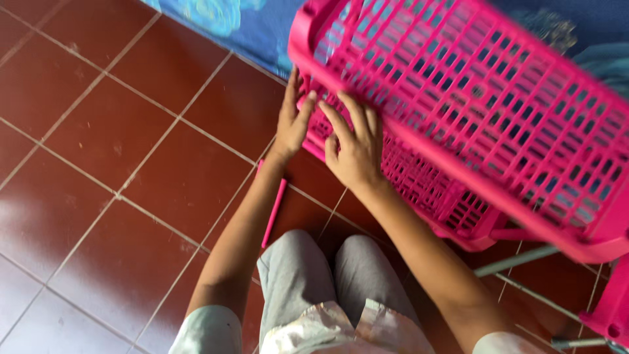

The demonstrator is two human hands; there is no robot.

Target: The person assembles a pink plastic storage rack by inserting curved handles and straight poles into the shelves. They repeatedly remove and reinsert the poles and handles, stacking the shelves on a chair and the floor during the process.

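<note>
Pink basket shelf (498, 111) edge under both hands (327, 134), bare tiles (118, 170) leftward.

pink basket (498, 111) blurred, cut off right

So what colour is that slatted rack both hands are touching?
Bright pink rack, clearest in the head view.

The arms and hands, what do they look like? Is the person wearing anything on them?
Both arms are bare from the short sleeves down. The left hand and right hand wear no gloves, and no rings, watch or bracelets show. The short sleeves look pale, whitish grey. Fingernails are short and plain.
</note>
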